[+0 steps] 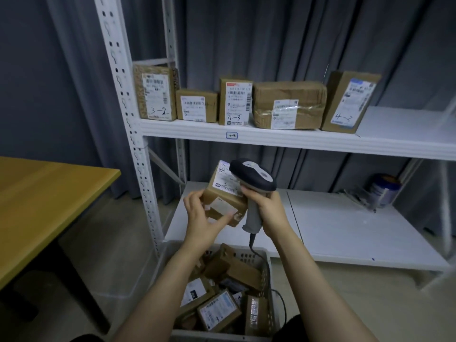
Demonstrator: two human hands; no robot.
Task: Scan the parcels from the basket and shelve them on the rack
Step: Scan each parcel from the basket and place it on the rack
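Parcel (222, 196) sits in L hand (201, 218), fingers curled round it, above the basket (244, 255), label tilted up twd scanner (254, 176) so, we judge, the code reads; R hand (271, 211) fingers grip the scanner handle, rack (320, 141) shelf just ahead for shelving.

I see a brown cardboard parcel (223, 201) with a white label, a grey scanner (253, 176) with a dark blue head, a white rack (296, 140), grey curtains (271, 40), a yellow wood-grain desk (44, 191), a pale basket (209, 334).
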